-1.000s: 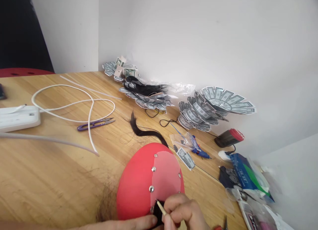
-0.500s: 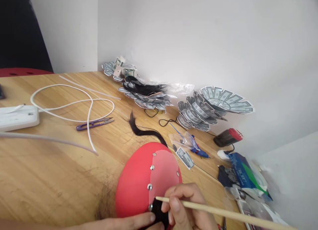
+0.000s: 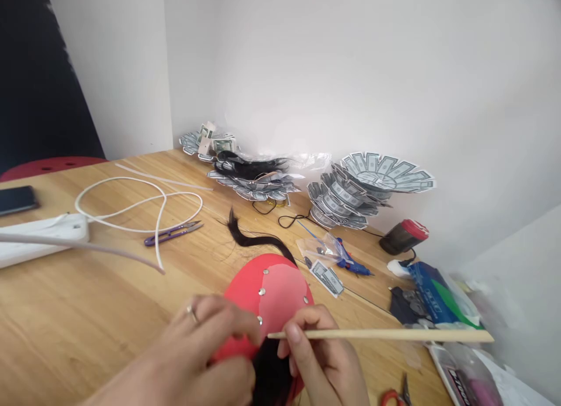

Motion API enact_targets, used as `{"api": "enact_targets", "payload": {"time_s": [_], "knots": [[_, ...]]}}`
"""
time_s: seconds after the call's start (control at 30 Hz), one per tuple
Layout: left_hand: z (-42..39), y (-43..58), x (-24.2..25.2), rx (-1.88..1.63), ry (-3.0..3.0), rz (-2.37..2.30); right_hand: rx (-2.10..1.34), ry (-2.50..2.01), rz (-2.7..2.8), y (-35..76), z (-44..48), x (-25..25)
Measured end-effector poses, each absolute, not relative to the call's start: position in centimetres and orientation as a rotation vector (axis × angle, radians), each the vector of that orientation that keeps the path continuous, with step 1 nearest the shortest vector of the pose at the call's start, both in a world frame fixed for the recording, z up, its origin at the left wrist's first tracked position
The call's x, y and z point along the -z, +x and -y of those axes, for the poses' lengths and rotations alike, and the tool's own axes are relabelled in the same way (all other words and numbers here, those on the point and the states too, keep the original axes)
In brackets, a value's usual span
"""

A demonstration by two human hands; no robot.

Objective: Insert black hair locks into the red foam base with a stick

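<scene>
Wooden stick [image 3: 394, 335] before the red dome [image 3: 243, 283], with "B-7000" apparently lettered on a package [image 3: 458, 382], lower right. Pinched in the right hand [image 3: 322, 353] by thumb and bent fingers. Beside black hair [image 3: 272, 374], blurred left hand [image 3: 199, 350], half curled; cannot tell its hold. Aimed tip-leftward, with the stick's long axis nearly level.

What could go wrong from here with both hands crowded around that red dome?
The right hand holds the wooden stick close to its tip; bumping the long free end could jerk the tip off its spot.

The black hair-like piece lies under the tip and might shift if nudged.

The left hand is close to a metal stud and might catch it.
</scene>
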State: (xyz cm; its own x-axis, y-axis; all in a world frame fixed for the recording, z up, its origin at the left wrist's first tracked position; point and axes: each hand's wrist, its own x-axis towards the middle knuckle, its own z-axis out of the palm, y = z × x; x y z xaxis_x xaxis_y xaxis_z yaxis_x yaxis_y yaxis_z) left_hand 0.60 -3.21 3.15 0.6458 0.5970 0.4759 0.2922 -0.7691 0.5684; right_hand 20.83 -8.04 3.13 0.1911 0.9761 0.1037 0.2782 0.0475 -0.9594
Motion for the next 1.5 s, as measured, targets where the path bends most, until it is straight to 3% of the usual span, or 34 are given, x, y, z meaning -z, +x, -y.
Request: {"api": "enact_targets", "payload": {"time_s": [0.23,0.43,1.1,1.5], "knots": [[1.5,0.5,-6.3,-0.378,2.126,-0.835,-0.839,-1.414,1.257,20.5,7.8,-3.6],[0.6,1.6,-5.9,-0.206,2.142,-0.897,-0.877,-1.361,1.312,20.5,7.7,-3.5],[1.0,3.1,-6.6,-0.094,2.581,-0.959,-1.004,-1.271,1.344,21.2,7.0,-3.1],[1.3,0.6,-5.4,-0.123,2.823,-0.717,-1.025,-1.317,1.216,20.9,7.1,-3.1]]}}
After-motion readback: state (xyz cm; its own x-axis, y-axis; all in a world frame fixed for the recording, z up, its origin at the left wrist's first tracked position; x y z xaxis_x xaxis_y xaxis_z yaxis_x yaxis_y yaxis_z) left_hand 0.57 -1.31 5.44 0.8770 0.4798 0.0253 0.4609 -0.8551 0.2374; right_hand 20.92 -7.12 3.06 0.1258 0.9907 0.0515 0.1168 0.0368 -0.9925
